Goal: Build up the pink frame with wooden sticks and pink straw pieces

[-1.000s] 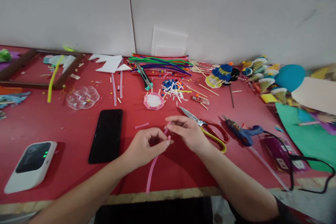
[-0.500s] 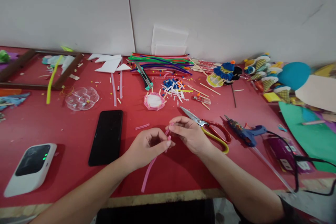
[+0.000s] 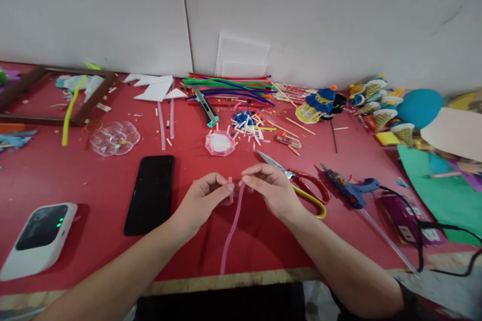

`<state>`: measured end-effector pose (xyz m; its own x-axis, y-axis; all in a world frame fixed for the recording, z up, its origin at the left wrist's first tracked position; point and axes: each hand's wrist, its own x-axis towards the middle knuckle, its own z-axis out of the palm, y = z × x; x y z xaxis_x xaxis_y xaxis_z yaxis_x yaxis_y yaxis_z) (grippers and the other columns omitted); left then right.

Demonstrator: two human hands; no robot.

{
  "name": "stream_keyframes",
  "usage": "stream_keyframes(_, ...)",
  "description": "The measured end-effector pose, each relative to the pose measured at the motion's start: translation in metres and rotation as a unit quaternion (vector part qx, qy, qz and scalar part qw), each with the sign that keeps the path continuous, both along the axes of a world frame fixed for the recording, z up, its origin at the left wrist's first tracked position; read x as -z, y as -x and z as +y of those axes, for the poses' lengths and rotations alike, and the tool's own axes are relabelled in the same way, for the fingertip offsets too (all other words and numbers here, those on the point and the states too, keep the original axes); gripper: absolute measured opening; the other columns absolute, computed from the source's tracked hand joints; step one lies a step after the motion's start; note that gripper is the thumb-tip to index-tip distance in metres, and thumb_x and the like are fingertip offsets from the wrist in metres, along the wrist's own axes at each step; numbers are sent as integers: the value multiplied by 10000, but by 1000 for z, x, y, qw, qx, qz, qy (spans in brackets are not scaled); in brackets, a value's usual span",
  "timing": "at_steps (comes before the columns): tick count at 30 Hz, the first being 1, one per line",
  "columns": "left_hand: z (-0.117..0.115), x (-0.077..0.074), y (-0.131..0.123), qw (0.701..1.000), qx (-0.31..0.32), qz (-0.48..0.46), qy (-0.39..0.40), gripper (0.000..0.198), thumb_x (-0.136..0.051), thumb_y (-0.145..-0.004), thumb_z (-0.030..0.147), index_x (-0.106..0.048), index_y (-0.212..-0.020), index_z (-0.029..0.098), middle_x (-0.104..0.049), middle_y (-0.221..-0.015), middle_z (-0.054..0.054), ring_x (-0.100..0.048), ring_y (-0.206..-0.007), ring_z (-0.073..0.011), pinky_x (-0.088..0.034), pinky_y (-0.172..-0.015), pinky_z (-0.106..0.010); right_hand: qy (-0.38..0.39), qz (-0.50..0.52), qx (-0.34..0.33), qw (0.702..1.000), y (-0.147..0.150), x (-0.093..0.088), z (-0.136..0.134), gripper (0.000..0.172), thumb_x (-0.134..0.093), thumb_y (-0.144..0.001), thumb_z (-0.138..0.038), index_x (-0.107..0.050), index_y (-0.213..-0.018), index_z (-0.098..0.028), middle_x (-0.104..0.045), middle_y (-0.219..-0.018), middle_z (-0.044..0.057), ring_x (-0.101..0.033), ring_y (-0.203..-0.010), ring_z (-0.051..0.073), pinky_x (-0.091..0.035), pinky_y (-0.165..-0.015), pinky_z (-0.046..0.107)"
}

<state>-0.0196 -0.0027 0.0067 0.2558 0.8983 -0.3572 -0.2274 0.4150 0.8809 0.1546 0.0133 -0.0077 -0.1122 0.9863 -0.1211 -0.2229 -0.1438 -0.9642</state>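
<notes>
Between the thumb and fingers of my left hand [image 3: 205,200], a short pink piece [image 3: 231,188] stands upright. My right hand [image 3: 273,188] pinches the top of a long thin pink strip [image 3: 232,228], which hangs toward the table's front edge; whether it is a straw or a pipe cleaner I cannot tell. Both hands are closed, their fingertips close together above the red table [image 3: 263,256]. Beyond them lies a small pink-rimmed ring [image 3: 220,143] with a white middle and wooden bits around it. Scissors [image 3: 293,175] with red and yellow handles lie just past my right hand.
A black phone [image 3: 149,195] and a white device [image 3: 39,241] lie to the left. On the right is a blue glue gun [image 3: 350,188] with a black cord. Toward the wall are a cutter knife [image 3: 205,108], colored pipe cleaners [image 3: 229,85] and small cut bits [image 3: 248,123].
My left hand has shifted left and slightly up with the short pink piece. The long pink strip now hangs free of it from my right fingers, its lower end further right.
</notes>
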Motion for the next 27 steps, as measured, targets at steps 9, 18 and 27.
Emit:
stream_keyframes(9,1,-1,2,998,31,23,44,374,-848,-619,445,-649,-700,139,-671,-705,-9,-637,-647,-111,-576,-634,-250,-27,-49,-48,997,1,-4,-2,160,-808,-704,-372,-756,-785,-245,-751,-792,8,-684,-749,155,-560,-724,305)
stream_keyframes(18,-1,-2,3,997,39,9,62,369,-873,-593,439,-724,-763,147,-713,-699,-5,-663,-635,-101,-582,-641,-223,-106,-87,-55,989,-1,-7,-4,71,-778,-757,-299,-790,-827,-296,-739,-832,15,-687,-769,156,-568,-705,307)
stream_keyframes(27,2,-5,3,996,66,19,48,348,-864,-606,418,-739,-775,140,-714,-689,-2,-655,-625,-92,-570,-641,-206,-161,-141,-71,974,-2,-7,-7,95,-744,-811,-247,-788,-883,-289,-745,-877,26,-695,-820,157,-578,-759,305)
